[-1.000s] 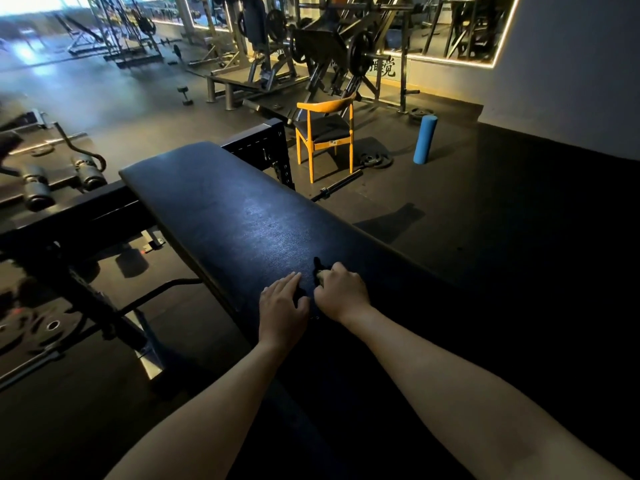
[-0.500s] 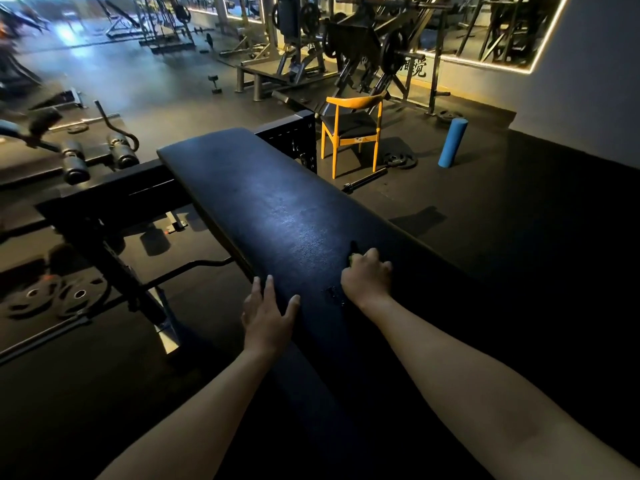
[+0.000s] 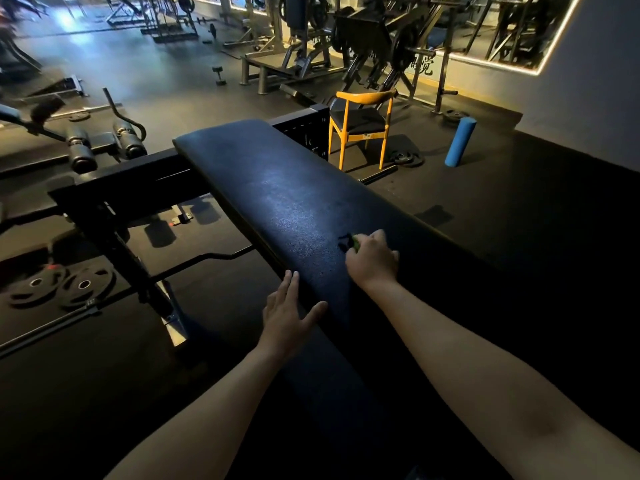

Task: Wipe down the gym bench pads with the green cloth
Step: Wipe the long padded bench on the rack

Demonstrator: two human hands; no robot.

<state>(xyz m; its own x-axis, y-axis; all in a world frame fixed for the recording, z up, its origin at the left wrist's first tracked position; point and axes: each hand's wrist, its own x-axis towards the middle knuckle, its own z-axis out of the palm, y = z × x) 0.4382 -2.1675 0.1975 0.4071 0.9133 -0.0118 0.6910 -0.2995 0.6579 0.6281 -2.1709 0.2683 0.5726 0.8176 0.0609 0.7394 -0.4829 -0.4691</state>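
Observation:
A long black bench pad [image 3: 277, 188] runs from the lower middle up and to the left. My right hand [image 3: 372, 259] is curled on the pad's right side and grips the green cloth [image 3: 354, 241]. Only a small green edge of the cloth shows past my knuckles; the rest is hidden under the hand. My left hand [image 3: 287, 315] lies with straight fingers at the pad's near left edge, thumb spread onto the pad, holding nothing.
The black bench frame [image 3: 117, 188] and weight plates [image 3: 59, 285] stand to the left. An orange chair [image 3: 360, 123] and a blue foam roller [image 3: 460, 142] stand beyond the pad on the right. Weight machines [image 3: 374, 39] line the back by a mirror.
My two hands were side by side on the pad. The left has slid back to the pad's left edge with fingers straight. The right has moved forward along the pad with the cloth.

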